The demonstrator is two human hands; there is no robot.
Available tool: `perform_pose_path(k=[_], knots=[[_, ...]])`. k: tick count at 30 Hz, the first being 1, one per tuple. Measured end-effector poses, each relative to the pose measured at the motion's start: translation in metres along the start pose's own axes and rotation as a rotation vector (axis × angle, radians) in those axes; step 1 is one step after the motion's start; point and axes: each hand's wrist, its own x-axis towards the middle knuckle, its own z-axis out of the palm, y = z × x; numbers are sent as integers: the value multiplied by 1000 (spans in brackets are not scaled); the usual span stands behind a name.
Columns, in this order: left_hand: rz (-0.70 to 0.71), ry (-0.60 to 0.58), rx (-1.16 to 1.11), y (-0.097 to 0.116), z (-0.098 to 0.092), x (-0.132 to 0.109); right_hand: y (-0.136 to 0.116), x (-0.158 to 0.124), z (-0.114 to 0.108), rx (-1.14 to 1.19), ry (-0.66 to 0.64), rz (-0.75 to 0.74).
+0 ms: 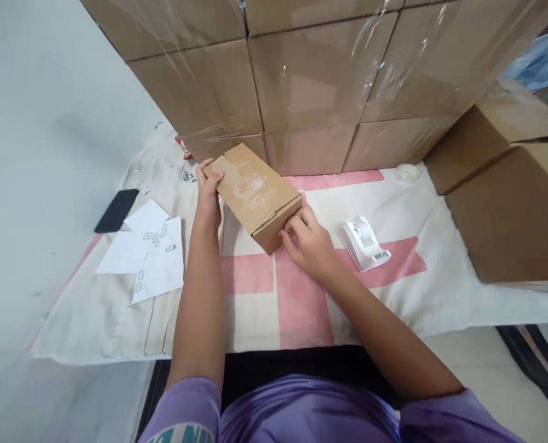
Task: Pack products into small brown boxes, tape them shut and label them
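Clock read from the small cardboard box [259,191], twelve straight ahead.

- At nine: black phone-shaped slab [117,210], flat on the white-and-pink cloth [253,323].
- At eight: overlapping paper sheets [156,274], small outlined shapes on the rightmost.
- At ten: red wrapper [183,148], crumpled scrap [189,176] near it.
- Left hand [210,192], nine: clamps the box's far left end, thumb on top, fingers round the edge.
- Small box, dial centre: sits aslant, near end toward five, pale scuffs on top; whether touching the cloth, cannot tell.
- At twelve: stacked cartons [320,74] under glossy clear film.
- Right hand [310,241], four: thumb and forefinger close together at the near end face, pale fleck [280,233] at the tips; whether clamped on it, cannot tell.
- Also four, farther out: white tape dispenser [363,249].
- At three: pale roll [407,173]; beyond, large brown carton [523,215].
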Motion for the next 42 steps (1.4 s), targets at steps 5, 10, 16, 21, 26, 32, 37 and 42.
perform_pose_path(k=[5,10,16,21,26,32,37,42], knots=[[-23,13,-53,10,3,-9,5,0,-1,77,29,155],[-88,28,-113,20,10,-15,6,6,-15,169,-88,324],[-80,46,-98,22,12,-14,11,8,-20,280,-251,236],[-66,52,-90,23,14,-16,7,7,-17,239,-232,215],[-36,55,-106,19,19,-18,-7,4,-7,168,-198,331],[-37,76,-155,18,21,-16,-8,3,-5,172,-209,371],[-46,114,-209,24,26,-21,1,7,-16,243,-262,272],[-32,138,-229,25,31,-22,3,9,-21,271,-282,267]])
